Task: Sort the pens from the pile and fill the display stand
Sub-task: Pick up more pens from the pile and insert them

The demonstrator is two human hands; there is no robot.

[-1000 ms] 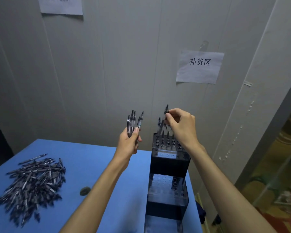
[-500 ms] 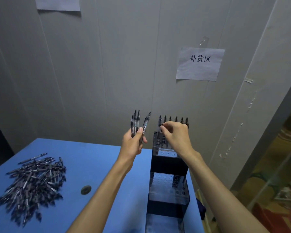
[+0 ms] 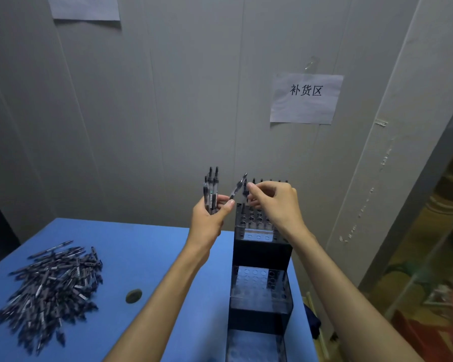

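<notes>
Three stepped tiers make up the black display stand point(image 3: 261, 250), which we find directly below the right hand point(image 3: 276, 205). Its top tier is a grid of round holes; a back row of pens point(image 3: 270, 181), caps up, shows just behind the right hand's knuckles, though we cannot count them with certainty. The middle and lowest tiers, nearer us than the hands, have clear glossy tops and show no pens. The left hand point(image 3: 209, 218) grips a small upright bundle of pens point(image 3: 211, 192), slim and clear-barrelled with dark caps. One further pen point(image 3: 237, 189) leans between the two hands; the right hand's fingertips pinch at its upper end. Well left of the left hand, the loose pile of pens point(image 3: 50, 286) lies on the blue table point(image 3: 147, 252), a dark round disc point(image 3: 134, 295) beside it.
</notes>
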